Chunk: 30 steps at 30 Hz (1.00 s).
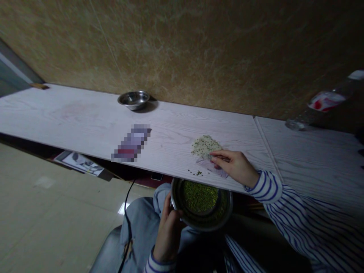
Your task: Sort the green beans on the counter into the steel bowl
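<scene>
My left hand (170,231) grips the left rim of a metal bowl (226,212), held over my lap below the table's front edge. Green beans (200,195), which look like mung beans, lie in that bowl. Above the tabletop, my right hand (231,163) has its fingertips pinched together at the near right side of a pile of white grains mixed with green beans (207,145). Whatever the fingertips hold is too small to make out. Beneath them lies a crumpled clear plastic bag (209,165). A few loose beans (197,173) are scattered at the table's edge.
A small metal bowl (133,100) stands near the wall. Left of the pile is a blurred-out flat object (132,144). At the right, a clear plastic bottle (324,102) leans against the wall. A black cable (126,223) hangs by my leg. An open drawer (82,163) shows beneath the tabletop.
</scene>
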{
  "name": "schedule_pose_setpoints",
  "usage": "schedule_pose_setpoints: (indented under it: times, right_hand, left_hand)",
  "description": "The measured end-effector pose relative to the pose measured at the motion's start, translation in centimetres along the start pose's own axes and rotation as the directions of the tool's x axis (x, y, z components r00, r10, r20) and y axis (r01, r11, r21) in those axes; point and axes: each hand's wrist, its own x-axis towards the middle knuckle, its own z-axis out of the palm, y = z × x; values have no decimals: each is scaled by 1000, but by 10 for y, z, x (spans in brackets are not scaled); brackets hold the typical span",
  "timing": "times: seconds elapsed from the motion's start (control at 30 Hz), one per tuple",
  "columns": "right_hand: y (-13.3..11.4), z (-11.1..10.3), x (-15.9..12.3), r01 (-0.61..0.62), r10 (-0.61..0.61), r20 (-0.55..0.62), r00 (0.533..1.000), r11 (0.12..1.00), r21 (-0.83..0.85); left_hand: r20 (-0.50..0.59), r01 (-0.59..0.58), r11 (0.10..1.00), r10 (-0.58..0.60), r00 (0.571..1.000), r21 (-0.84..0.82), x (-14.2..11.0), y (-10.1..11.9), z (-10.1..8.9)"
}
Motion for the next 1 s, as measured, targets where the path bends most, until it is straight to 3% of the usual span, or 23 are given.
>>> schedule_pose_setpoints:
  times: [0.27,0.57,0.77,1.0]
  right_hand:
    - [-18,35,5,52,-45,107,993,997,-55]
    - [-29,31,-12,108,-102,240,965,994,-13]
    - [-27,-3,-6,92,-96,48,994,993,75]
    - [-19,-38,-2,92,-76,-130,989,988,127]
  left_hand:
    - [-41,-17,1000,17,999,-8,-1,0,-2]
    - [-9,-61,998,61,998,-8,-1,1,-7]
    - [-31,-35,999,34,999,-29,1,-11,-17]
    - [-60,-12,1000,14,998,29,-6,-14,-27]
